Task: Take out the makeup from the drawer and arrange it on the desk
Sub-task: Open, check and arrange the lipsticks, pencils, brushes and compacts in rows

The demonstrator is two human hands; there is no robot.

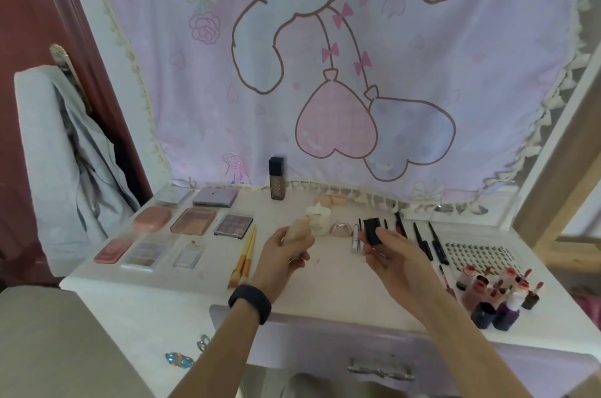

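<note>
My left hand (286,251) grips a beige tube (300,230) above the middle of the white desk (156,297). A small dark cap or case (372,231) is pinched in my right hand (388,253), just right of the tube. Laid out on the desk are palettes and compacts (193,220) at the left, two brushes (245,254), a tall dark bottle (276,178) at the back, a cream jar (318,218), dark pencils (422,238) and a cluster of lip tints and small bottles (497,297) at the right. The drawer front (374,349) below shows a handle (380,370).
A pink cartoon cloth (325,56) hangs behind the desk. A grey garment (65,153) drapes over something at the left beside a dark red door (29,7). A card of false lashes (474,256) lies at the right. A wooden frame (559,170) stands at the far right.
</note>
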